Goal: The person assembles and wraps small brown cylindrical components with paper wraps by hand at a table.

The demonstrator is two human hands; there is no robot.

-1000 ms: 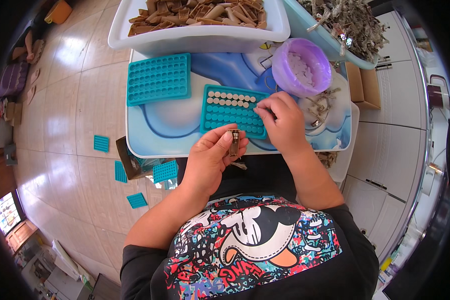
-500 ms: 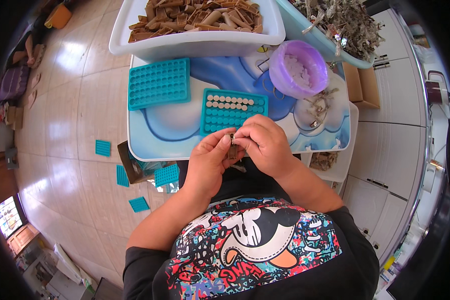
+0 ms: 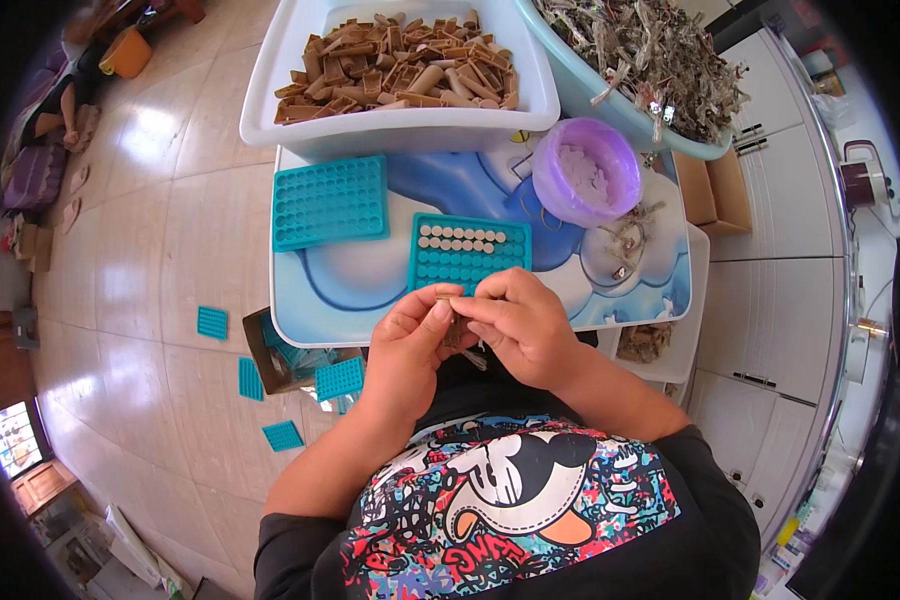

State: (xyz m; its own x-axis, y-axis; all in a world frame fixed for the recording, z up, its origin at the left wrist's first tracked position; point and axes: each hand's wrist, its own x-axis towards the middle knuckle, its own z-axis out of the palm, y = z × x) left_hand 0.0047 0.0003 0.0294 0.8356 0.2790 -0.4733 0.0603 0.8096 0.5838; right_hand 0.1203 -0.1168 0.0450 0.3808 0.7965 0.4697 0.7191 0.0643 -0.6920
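Observation:
Both of my hands meet over the table's near edge. Upright in my left hand (image 3: 410, 338) is a small brown plastic casing (image 3: 454, 334), gripped between thumb and fingers. My right hand (image 3: 522, 325) is closed, thumb and fingertips pinching at the casing's top end; any smaller part between them is hidden. A thin pale strand (image 3: 476, 358) hangs below the hands. Just beyond them lies a teal tray (image 3: 418, 262) of round pockets, its two far rows partly filled with beige round caps (image 3: 460, 238). An unfilled teal tray (image 3: 330, 203) sits to its left.
At the back stands a white tub (image 3: 400, 138) of brown casings (image 3: 400, 65). Beside it are a light-blue basin (image 3: 610, 95) of tangled wired parts and a purple-lined bowl (image 3: 570, 205) of whitish pieces. Several teal trays (image 3: 282, 435) lie on the floor left, near an open carton (image 3: 262, 350).
The view has tilted, so the table sits lower in the picture. My right fingertips have moved over the casing's top, covering the shiny bit seen there before.

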